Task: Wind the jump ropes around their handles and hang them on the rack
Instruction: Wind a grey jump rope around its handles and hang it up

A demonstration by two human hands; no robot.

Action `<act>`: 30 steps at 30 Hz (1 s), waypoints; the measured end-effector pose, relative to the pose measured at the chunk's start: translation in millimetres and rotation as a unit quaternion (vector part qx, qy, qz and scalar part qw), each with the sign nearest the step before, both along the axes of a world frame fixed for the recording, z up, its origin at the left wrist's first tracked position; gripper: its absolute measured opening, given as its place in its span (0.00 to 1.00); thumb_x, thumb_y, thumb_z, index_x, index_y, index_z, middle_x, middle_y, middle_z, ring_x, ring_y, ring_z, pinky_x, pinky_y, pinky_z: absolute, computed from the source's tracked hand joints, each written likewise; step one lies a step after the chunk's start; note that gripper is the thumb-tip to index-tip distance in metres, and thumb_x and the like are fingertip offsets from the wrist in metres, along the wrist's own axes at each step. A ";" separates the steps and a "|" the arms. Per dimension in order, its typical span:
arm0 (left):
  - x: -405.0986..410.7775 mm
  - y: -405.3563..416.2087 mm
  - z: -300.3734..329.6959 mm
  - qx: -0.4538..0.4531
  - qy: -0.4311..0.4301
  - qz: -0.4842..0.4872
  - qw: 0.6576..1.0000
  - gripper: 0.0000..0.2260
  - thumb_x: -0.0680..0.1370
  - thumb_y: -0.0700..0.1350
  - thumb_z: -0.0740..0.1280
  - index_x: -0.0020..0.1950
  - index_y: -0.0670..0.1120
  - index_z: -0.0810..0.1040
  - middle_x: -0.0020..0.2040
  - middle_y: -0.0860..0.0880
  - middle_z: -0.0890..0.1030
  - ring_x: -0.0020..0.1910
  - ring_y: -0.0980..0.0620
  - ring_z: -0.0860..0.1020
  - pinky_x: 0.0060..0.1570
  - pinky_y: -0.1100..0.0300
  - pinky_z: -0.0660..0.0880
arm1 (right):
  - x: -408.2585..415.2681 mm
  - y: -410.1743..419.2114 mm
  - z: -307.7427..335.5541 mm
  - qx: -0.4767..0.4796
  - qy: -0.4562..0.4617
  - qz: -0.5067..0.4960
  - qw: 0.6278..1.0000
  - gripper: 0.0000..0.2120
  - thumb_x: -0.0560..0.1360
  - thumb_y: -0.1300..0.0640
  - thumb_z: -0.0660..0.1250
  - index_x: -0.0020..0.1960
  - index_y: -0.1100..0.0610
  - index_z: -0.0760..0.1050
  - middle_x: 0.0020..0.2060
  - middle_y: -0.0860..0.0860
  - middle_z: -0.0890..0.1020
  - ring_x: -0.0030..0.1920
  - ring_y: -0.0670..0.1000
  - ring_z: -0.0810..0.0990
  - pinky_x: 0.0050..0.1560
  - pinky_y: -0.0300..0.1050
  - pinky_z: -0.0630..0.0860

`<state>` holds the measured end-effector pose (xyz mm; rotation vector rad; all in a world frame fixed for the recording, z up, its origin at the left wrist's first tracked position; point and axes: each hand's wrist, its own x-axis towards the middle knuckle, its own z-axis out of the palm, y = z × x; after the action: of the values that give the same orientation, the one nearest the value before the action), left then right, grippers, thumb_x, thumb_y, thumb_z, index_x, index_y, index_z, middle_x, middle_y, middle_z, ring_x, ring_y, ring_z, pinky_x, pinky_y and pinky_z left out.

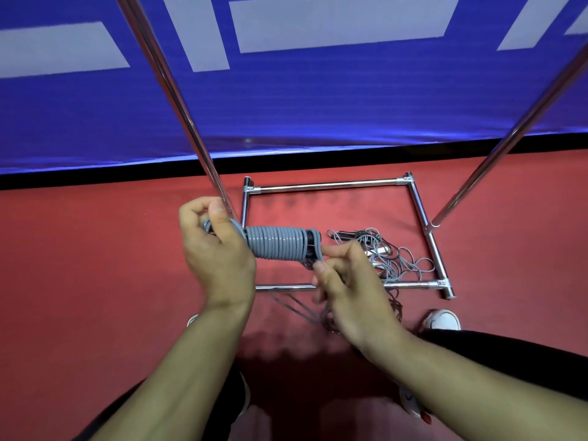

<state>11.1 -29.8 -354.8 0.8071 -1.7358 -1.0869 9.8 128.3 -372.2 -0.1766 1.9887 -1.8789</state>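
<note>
Winding grey rope around handles

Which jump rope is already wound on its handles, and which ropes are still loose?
The grey rope held between the left hand and right hand is wound in neat coils. The other ropes lie tangled on the red floor inside the rack base.

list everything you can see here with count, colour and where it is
wound jump rope: one, grey coils round dark handles, held above the floor at centre
loose ropes: a tangled heap, grey and dark, number unclear, on the floor inside the rack base
rack: one, shiny metal, base frame on the floor, two poles rising left and right
floor: red
banner: one, blue with pale shapes, along the back
shoes: white, near the bottom
left hand: grips the handle end
right hand: pinches the rope at the coil's end
</note>
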 end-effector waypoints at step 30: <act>4.9 4.4 -13.3 0.059 -0.144 -0.104 0.982 0.06 0.82 0.46 0.60 0.46 0.49 0.73 0.32 0.55 0.74 0.33 0.52 0.72 0.39 0.54 0.68 | -21.4 -11.0 -3.7 -0.218 -0.270 -0.023 0.937 0.13 0.75 0.44 0.63 0.42 0.55 0.69 0.22 0.47 0.56 0.24 0.47 0.55 0.31 0.42 0.63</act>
<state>16.0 -25.4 -368.1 0.9070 -2.0500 -1.2710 -11.6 117.3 -375.9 0.2470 1.2119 -2.0902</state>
